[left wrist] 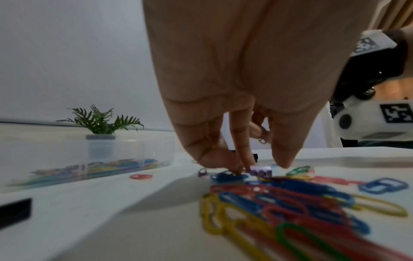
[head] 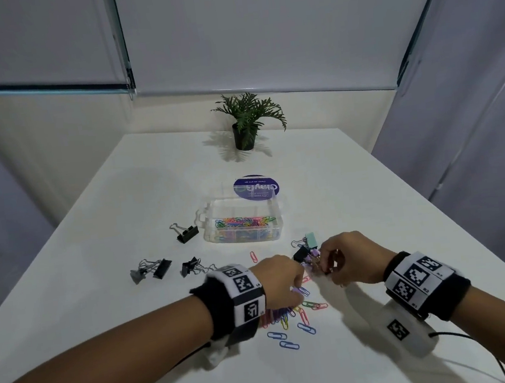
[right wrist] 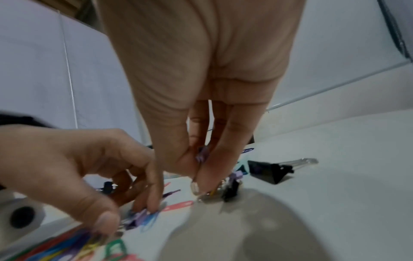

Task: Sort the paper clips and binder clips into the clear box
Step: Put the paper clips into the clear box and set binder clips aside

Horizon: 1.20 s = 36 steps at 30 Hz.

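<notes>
Head view has the clear box sitting mid-table, lid open, with its near compartments already stuffed with multicolour paper clips. A loose pile of paper clips, blue, red, yellow, green and pink, is spread closer to the table's near edge, right under my left hand. Three black binder clips sit to the left of the box and pile, toward the left edge, and a small bunch of mini binder clips in black, lilac and mint lies just in front of the box's near right corner.

Room-wise, the table has plenty of bare white surface on the right side and along the near edge; a potted plant stands at the far edge, well apart from everything, and a purple round label shows just behind the box.

My left hand is palm-down with its fingertips pressing on the table at a blue paper clip and a tiny lilac binder clip; I honestly can't tell if it's got a grip on either. My right hand is beside it, not touching it, fingers pointing down, thumb and fingers pinching a little lilac clip over that mini bunch.
</notes>
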Tool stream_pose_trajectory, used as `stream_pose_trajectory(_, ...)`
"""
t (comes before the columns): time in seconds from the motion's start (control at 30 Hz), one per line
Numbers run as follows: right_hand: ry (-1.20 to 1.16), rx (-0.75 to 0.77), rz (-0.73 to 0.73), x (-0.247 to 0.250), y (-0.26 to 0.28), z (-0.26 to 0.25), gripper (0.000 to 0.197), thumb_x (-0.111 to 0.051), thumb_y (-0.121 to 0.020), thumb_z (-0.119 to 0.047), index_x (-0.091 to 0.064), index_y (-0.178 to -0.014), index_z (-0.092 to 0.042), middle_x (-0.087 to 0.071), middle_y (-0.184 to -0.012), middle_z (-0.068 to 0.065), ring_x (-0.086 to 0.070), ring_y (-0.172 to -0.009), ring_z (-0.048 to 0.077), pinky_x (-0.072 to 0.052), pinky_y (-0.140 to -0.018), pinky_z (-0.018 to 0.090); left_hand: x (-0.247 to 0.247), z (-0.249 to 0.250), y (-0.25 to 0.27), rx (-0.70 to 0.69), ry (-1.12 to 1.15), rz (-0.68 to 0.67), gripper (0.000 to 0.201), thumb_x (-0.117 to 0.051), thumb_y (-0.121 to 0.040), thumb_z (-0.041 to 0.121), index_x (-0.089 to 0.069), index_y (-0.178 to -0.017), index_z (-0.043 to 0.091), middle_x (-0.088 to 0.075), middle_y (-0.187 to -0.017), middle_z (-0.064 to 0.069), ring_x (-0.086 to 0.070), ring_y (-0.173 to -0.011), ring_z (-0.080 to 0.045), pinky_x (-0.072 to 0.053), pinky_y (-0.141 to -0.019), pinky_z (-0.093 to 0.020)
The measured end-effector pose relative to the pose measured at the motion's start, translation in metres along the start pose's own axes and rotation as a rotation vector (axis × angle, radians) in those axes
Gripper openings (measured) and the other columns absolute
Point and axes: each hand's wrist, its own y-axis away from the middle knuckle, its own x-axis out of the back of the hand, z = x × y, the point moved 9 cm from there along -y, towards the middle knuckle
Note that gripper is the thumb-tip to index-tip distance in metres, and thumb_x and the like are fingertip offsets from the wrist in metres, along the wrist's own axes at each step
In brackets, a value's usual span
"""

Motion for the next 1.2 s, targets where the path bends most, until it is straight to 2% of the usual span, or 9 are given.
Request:
stream_pose_trajectory(0.23,0.171,-0.004,-0.042,-0.008,-0.007,0.013,0.014,-0.064,-0.074,-0.009,-0.067,-0.08,-0.021,-0.06,-0.076,-0.009,-0.057,-0.064,0.002,-0.043,-0.061,0.01,0.005,-0.001,-0.005,0.032,0.06,0.008,0.007,-0.057,-0.084,0.012,-0.059,-0.084,0.006,-0.066,-0.094,-0.013,-0.056,-0.082,-0.025,-0.033,-0.053,-0.022)
stream_pose_trajectory(0.37,0.246,0.103,0.064,-0.007,-0.007,-0.007,0.013,-0.059,-0.077,-0.015,-0.069,-0.086,-0.019,-0.05,-0.08,-0.009,-0.052,-0.081,0.016,-0.039,-0.067,0.02,0.008,-0.011,-0.002,0.016,0.065,0.005,0.012,-0.055,-0.085,0.008,-0.064,-0.092,0.003,-0.068,-0.097,-0.015,-0.05,-0.077,-0.017,-0.032,-0.052,-0.016)
stream_pose_trajectory(0.5,0.241,0.236,0.022,-0.02,-0.001,-0.035,0.015,-0.061,-0.074,-0.015,-0.066,-0.089,-0.017,-0.048,-0.082,-0.007,-0.045,-0.071,0.006,-0.034,-0.069,0.02,0.02,-0.026,0.003,0.029,0.051,0.066,0.016,-0.055,-0.088,0.011,-0.063,-0.099,0.002,-0.068,-0.102,-0.012,-0.057,-0.085,-0.022,-0.04,-0.068,-0.023)
stream_pose_trajectory(0.63,0.221,0.191,-0.105,-0.036,0.0,-0.037,0.058,-0.078,-0.067,-0.033,-0.055,-0.119,-0.019,-0.054,-0.109,0.0,-0.041,-0.077,0.006,-0.032,-0.071,0.018,0.044,-0.053,0.011,0.067,0.066,0.167,0.015,-0.055,-0.091,0.019,-0.061,-0.097,0.006,-0.058,-0.087,-0.001,-0.051,-0.08,-0.013,-0.037,-0.067,-0.019)
stream_pose_trajectory(0.73,0.216,0.14,-0.138,-0.042,-0.003,-0.033,0.064,-0.077,-0.069,-0.033,-0.05,-0.124,-0.017,-0.051,-0.115,0.002,-0.041,-0.081,0.006,-0.033,-0.072,0.015,0.056,-0.08,0.017,0.133,-0.067,0.17,0.006,-0.054,-0.09,0.016,-0.058,-0.09,0.012,-0.055,-0.083,-0.002,-0.049,-0.08,-0.014,-0.034,-0.059,-0.02)
stream_pose_trajectory(0.87,0.132,0.164,-0.13,-0.046,-0.006,-0.038,0.03,-0.07,-0.074,-0.015,-0.063,-0.103,-0.014,-0.052,-0.092,-0.007,-0.049,-0.073,0.006,-0.035,-0.058,0.003,0.051,-0.112,0.021,0.254,-0.236,0.074,0.005,-0.051,-0.086,0.012,-0.056,-0.085,0.014,-0.065,-0.095,-0.012,-0.061,-0.088,-0.027,-0.047,-0.075,-0.033)
stream_pose_trajectory(0.97,0.106,0.22,-0.172,-0.057,0.0,-0.048,0.017,-0.063,-0.077,-0.01,-0.067,-0.093,-0.014,-0.056,-0.082,-0.01,-0.051,-0.067,0.002,-0.033,-0.059,0.001,0.039,-0.118,0.022,0.292,-0.323,0.016,0.007,-0.048,-0.088,0.012,-0.055,-0.088,0.01,-0.059,-0.097,-0.01,-0.058,-0.087,-0.025,-0.049,-0.08,-0.034)
stream_pose_trajectory(1.1,0.091,0.241,-0.151,-0.05,0.005,-0.055,0.021,-0.066,-0.077,-0.02,-0.065,-0.098,-0.018,-0.064,-0.094,-0.002,-0.054,-0.07,0.005,-0.043,-0.065,0.013,0.038,-0.107,0.011,0.212,-0.311,0.08,0.027,-0.05,-0.088,0.016,-0.053,-0.113,0.006,-0.052,-0.117,-0.011,-0.052,-0.11,-0.027,-0.048,-0.092,-0.039)
stream_pose_trajectory(1.2,0.144,0.152,-0.123,-0.037,0.011,-0.047,0.053,-0.078,-0.066,-0.039,-0.055,-0.112,-0.025,-0.056,-0.094,-0.008,-0.051,-0.071,0.004,-0.04,-0.064,0.016,0.037,-0.088,0.004,0.129,-0.222,0.11,0.041,-0.052,-0.088,0.022,-0.047,-0.125,0.007,-0.047,-0.126,-0.011,-0.046,-0.118,-0.026,-0.043,-0.1,-0.039)
